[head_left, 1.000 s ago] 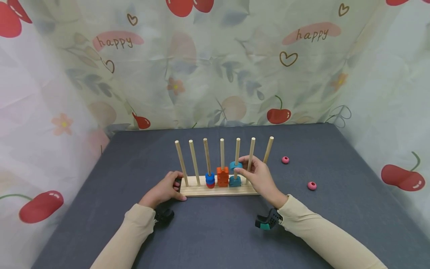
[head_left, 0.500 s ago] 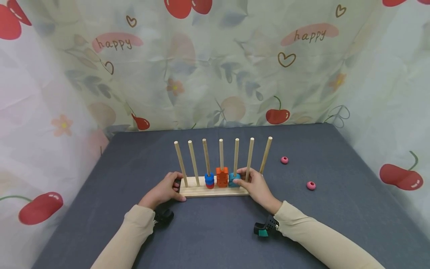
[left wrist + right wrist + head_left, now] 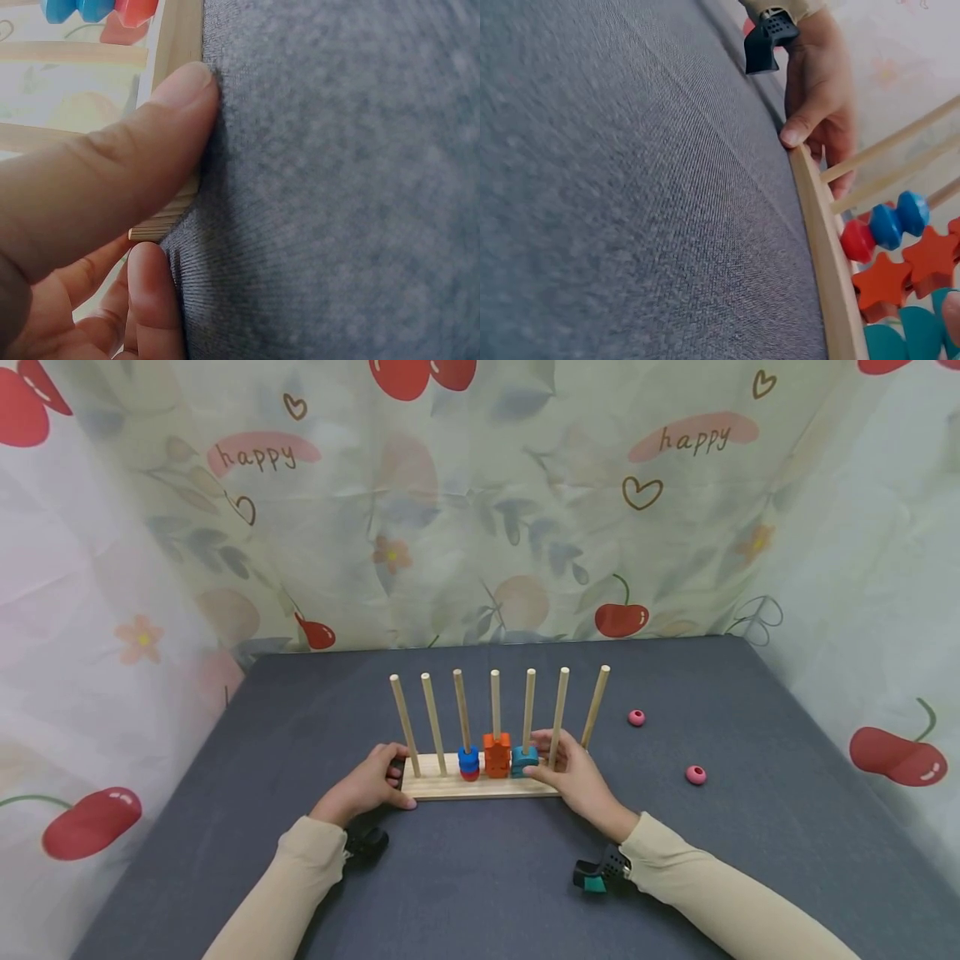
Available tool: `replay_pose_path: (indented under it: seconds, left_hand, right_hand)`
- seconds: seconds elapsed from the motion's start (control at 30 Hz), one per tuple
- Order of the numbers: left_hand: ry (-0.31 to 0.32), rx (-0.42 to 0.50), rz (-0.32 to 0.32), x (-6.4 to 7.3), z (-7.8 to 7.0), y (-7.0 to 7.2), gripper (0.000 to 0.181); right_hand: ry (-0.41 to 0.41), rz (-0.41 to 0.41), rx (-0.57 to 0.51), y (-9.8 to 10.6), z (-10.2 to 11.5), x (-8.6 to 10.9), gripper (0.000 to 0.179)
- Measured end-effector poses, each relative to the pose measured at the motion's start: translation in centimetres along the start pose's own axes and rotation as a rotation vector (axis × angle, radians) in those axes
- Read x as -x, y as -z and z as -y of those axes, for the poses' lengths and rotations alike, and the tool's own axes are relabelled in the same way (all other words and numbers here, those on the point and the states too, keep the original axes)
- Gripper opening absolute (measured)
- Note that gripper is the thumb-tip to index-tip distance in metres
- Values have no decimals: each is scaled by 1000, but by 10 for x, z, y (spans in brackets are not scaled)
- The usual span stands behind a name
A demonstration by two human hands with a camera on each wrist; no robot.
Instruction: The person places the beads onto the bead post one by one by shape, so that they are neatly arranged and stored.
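A wooden peg board [image 3: 480, 788] stands on the table, with a row of upright pegs. My left hand [image 3: 367, 782] grips its left end, thumb along the front edge in the left wrist view. My right hand [image 3: 581, 781] is right beside the stack of teal rounded blocks [image 3: 521, 760], fingers spread apart behind and in front of it. A fingertip [image 3: 952, 313] overlaps the teal stack in the right wrist view. To its left, orange star blocks [image 3: 497, 756] fill one peg, and blue beads [image 3: 468, 758] sit above a red bead [image 3: 470, 775] on another.
Two pink beads [image 3: 636, 717] [image 3: 696, 775] lie on the dark table to the right of the board. The outer pegs [image 3: 597, 706] carry nothing. A patterned curtain [image 3: 480, 510] hangs behind the table and at its sides.
My right hand lowers a teal block down its peg onto the teal stack, then loosens and shifts slightly right. My left hand stays on the board's end.
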State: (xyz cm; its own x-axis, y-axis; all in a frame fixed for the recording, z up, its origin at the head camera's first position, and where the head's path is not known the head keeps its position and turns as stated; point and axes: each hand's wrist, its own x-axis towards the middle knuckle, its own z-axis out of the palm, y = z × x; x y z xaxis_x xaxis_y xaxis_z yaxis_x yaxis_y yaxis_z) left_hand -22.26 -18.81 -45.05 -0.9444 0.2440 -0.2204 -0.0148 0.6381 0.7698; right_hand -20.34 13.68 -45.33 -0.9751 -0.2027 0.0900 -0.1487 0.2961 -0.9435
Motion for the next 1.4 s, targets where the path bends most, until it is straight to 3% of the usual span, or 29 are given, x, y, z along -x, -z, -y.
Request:
replay_pose_path:
  seconds: [0.1,0.37,0.67,0.87,1.07,1.4]
  left_hand:
    - [-2,-1,0,0,0,0,74]
    - [-5,1,1,1,-1,0,74]
    - [-1,1,7,1,0,0,73]
    - [-6,-4,8,0,1,0,74]
    - [1,-2,5,-1,1,0,74]
    - [4,0,7,0,0,1,75]
  right_hand:
    - [-5,43,12,4,2,5,60]
    - [-45,163,191,31,9,30,74]
    - [-67,265,219,91,19,52,63]
    - [-95,148,264,138,22,57,61]
    - [-106,44,338,173,10,60,58]
    - [-230,35,409,191,-21,56,62]
